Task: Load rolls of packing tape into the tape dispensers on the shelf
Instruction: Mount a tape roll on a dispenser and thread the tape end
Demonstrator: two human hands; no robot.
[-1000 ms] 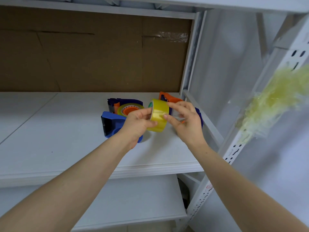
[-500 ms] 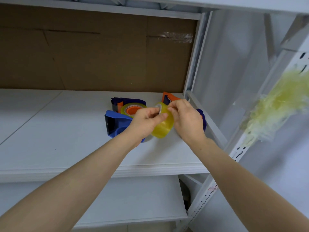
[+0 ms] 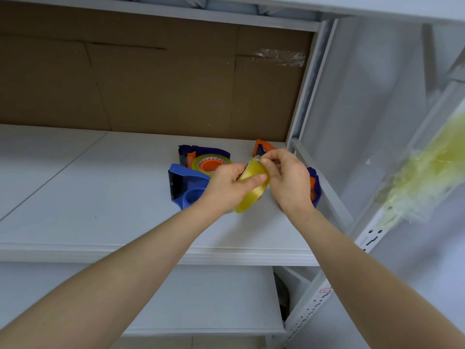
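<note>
Shelf [image 3: 100,210]: we see a white board with a brown cardboard back panel [image 3: 151,91]; its left end is cut off by the frame edge.
Yellowish blur [image 3: 425,172]: a smeared mass at the right by the shelf upright; we cannot tell what it is.
Blue dispenser [image 3: 185,187]: lies on the shelf left of our hands, its right part hidden behind the left hand.
Loaded dispenser [image 3: 208,159]: behind the blue one, a roll on an orange hub; the near edge is covered.
Third dispenser [image 3: 314,187]: mostly hidden by the right hand; only orange and blue bits show.
Left hand [image 3: 226,190]: fingers wrapped around the yellow tape roll [image 3: 251,191], held above the shelf.
Right hand [image 3: 289,182]: fingertips pinched at the roll's upper rim; what they pinch is too small to tell.
</note>
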